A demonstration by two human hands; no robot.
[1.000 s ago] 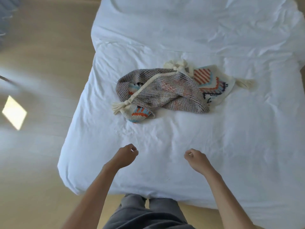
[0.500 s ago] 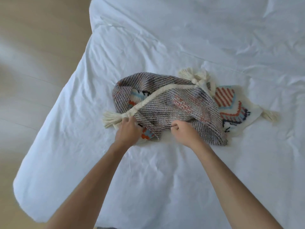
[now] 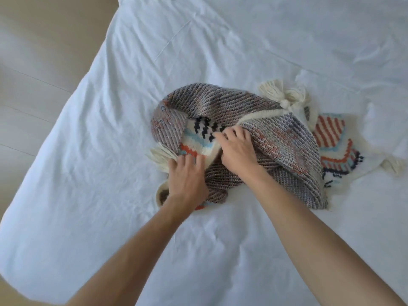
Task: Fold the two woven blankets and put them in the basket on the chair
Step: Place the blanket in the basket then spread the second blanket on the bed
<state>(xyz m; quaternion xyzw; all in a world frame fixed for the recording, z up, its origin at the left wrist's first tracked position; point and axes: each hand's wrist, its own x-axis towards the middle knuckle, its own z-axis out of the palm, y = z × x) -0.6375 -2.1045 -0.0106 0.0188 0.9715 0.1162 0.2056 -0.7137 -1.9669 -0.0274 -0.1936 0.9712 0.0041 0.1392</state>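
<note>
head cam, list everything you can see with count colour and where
woven blankets: bunched heap, count unclear, grey weave outside, cream with orange, blue and black pattern inside, mid-bed
tassels: several, cream, at heap's edges
bed sheet: one, white, wrinkled, fills most of view
floor: pale wood, left of bed
left hand: one, pressing on heap's near-left edge
right hand: one, fingers in the grey fold at heap's middle

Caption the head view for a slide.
Both hands, left and right, dig into crumpled woven blankets on a white bed.
</note>
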